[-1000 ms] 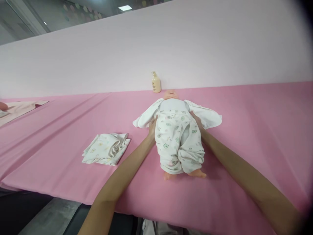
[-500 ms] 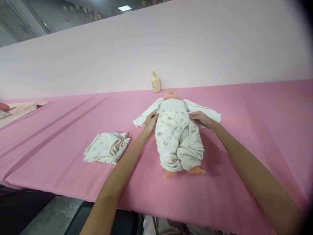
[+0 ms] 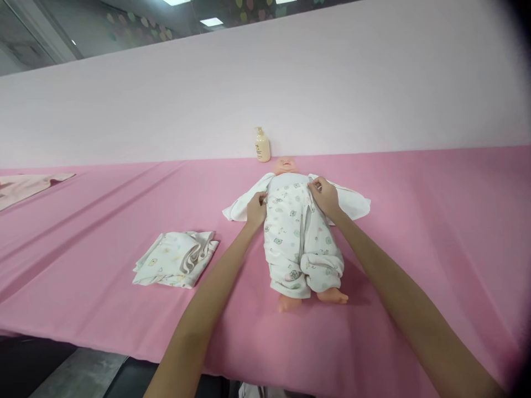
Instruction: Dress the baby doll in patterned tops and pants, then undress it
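Observation:
A baby doll (image 3: 286, 165) lies on its back on the pink-covered table, feet toward me. It wears a white long-sleeved top (image 3: 352, 203) with the sleeves spread out and white printed baby pants (image 3: 284, 237), whose waistband lies high on the chest. At the waistband's left edge, my left hand (image 3: 256, 210) is closed on the fabric. My right hand (image 3: 324, 196) pinches the waistband's upper right part near the doll's chest. Both bare feet stick out below the pant legs.
Left of the doll lies a folded printed cloth (image 3: 172, 260). A cream pump bottle (image 3: 263, 146) stands by the white wall behind the doll's head. A pale pink cloth (image 3: 31, 185) lies at the far left. A dark chair (image 3: 133, 378) is under the table's front edge.
My right hand has moved up and inward, drawing the pants' waistband higher over the doll's chest. The gap at the front of the pants has closed up. The left hand stays at the side.

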The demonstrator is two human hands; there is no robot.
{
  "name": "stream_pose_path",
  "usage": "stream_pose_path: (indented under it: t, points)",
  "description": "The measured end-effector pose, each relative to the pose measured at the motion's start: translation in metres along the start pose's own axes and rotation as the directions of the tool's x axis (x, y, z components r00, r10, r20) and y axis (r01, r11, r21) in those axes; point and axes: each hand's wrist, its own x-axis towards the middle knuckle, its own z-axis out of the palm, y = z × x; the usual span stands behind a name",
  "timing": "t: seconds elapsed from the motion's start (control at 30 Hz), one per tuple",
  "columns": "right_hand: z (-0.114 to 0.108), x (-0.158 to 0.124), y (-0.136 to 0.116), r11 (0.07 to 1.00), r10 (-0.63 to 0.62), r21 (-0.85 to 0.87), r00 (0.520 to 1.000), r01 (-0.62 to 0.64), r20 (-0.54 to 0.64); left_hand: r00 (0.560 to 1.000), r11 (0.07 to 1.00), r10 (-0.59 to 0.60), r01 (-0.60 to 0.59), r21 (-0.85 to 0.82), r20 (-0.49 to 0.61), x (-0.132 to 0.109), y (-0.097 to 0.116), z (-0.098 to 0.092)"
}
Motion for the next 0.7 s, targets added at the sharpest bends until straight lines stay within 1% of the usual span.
stream_pose_path:
  t: [0.07, 0.13, 0.23, 0.3, 0.33, 0.4, 0.47, 0.53, 0.6, 0.63, 0.7]
  points:
    - [0.000, 0.001, -0.005, 0.999, -0.004, -0.035, 1.000, 0.004, 0.004, 0.996, 0.994, 0.088, -0.089, 0.068, 0.023, 0.000, 0.006, -0.005]
    - [-0.004, 0.002, -0.010, 1.000, -0.017, 0.005, 0.999, 0.017, 0.028, 0.987, 0.986, 0.147, -0.152, 0.069, 0.063, -0.001, 0.014, -0.008]
    - [-0.010, 0.001, -0.020, 0.988, -0.037, 0.150, 0.998, 0.031, 0.041, 0.969, 0.977, 0.190, -0.202, 0.066, 0.156, -0.002, 0.027, -0.007]
    - [-0.012, 0.001, -0.027, 0.967, -0.040, 0.252, 0.999, 0.031, 0.031, 0.968, 0.972, 0.198, -0.214, 0.096, 0.154, -0.001, 0.031, -0.005]
    - [-0.012, 0.001, -0.029, 0.959, -0.040, 0.283, 0.999, 0.030, 0.028, 0.974, 0.974, 0.188, -0.201, 0.103, 0.124, 0.000, 0.031, -0.004]
    - [-0.010, 0.001, -0.031, 0.960, -0.044, 0.279, 0.997, 0.027, 0.056, 0.992, 0.989, 0.118, -0.122, 0.080, 0.051, 0.004, 0.027, -0.003]
    - [-0.010, 0.001, -0.029, 0.970, -0.022, 0.244, 0.992, -0.008, 0.122, 1.000, 1.000, -0.018, 0.018, 0.002, 0.010, 0.007, 0.020, -0.004]
    - [-0.014, 0.002, -0.026, 0.963, 0.033, 0.254, 0.976, -0.089, 0.214, 0.988, 0.983, -0.154, 0.156, -0.098, 0.018, 0.011, 0.011, -0.005]
    - [-0.021, 0.004, -0.020, 0.939, 0.086, 0.289, 0.942, -0.185, 0.323, 0.976, 0.964, -0.217, 0.219, -0.153, 0.031, 0.013, 0.003, -0.006]
    - [-0.026, 0.006, -0.017, 0.929, 0.101, 0.293, 0.916, -0.227, 0.388, 0.975, 0.962, -0.221, 0.223, -0.155, 0.028, 0.014, 0.001, -0.005]
    - [-0.033, 0.010, -0.011, 0.914, 0.133, 0.270, 0.852, -0.303, 0.506, 0.981, 0.972, -0.196, 0.194, -0.130, -0.001, 0.014, -0.001, -0.004]
